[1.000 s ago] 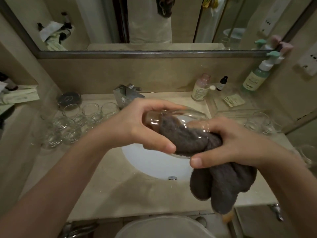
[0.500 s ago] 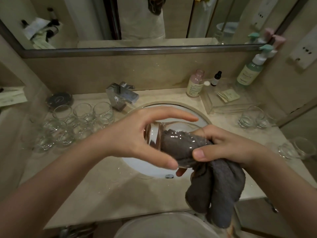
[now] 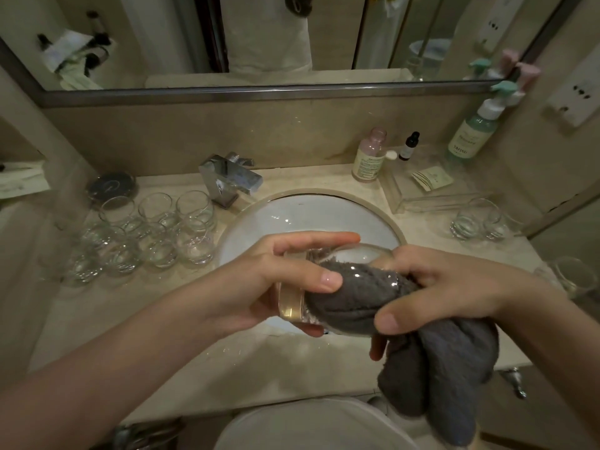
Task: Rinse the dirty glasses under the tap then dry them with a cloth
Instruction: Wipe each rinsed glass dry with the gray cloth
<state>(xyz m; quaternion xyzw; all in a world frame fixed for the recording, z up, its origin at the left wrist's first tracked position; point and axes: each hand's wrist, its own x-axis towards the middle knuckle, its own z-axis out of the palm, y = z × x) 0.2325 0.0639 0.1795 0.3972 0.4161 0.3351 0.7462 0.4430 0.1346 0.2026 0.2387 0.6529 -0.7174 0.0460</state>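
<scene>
The glass (image 3: 337, 287) lies on its side in mid-air over the front edge of the basin (image 3: 311, 219), thick base to the left, mouth to the right. The left hand (image 3: 279, 284) has it by the base end: thumb curled over the near side, fingers stretched along the far side, a firm wrap round the glass. The right hand (image 3: 444, 287) is at the mouth, fingers and thumb bunched round the grey cloth (image 3: 438, 362), and a wad of that cloth is stuffed right inside the glass, showing dark through the wall. The rest of the cloth hangs down from the right hand towards six o'clock, over the front lip of the worktop (image 3: 181, 339).

Out from the hands: at nine to ten o'clock, a cluster of clear glasses (image 3: 146, 235) stands upright on the worktop, packed close together. Behind them, a round dark disc (image 3: 112, 188). At twelve o'clock the chrome tap (image 3: 230, 180), square-bodied, spout over the basin. At two o'clock, a pink-topped bottle (image 3: 368, 157), a small dark dropper bottle (image 3: 409, 146) just beside it, and a clear tray (image 3: 431, 193). At three o'clock, two more glasses (image 3: 477, 222) stand together near the tray, and another glass (image 3: 568, 277) sits by the right edge. A green pump bottle (image 3: 474, 131) is up on the wall.
</scene>
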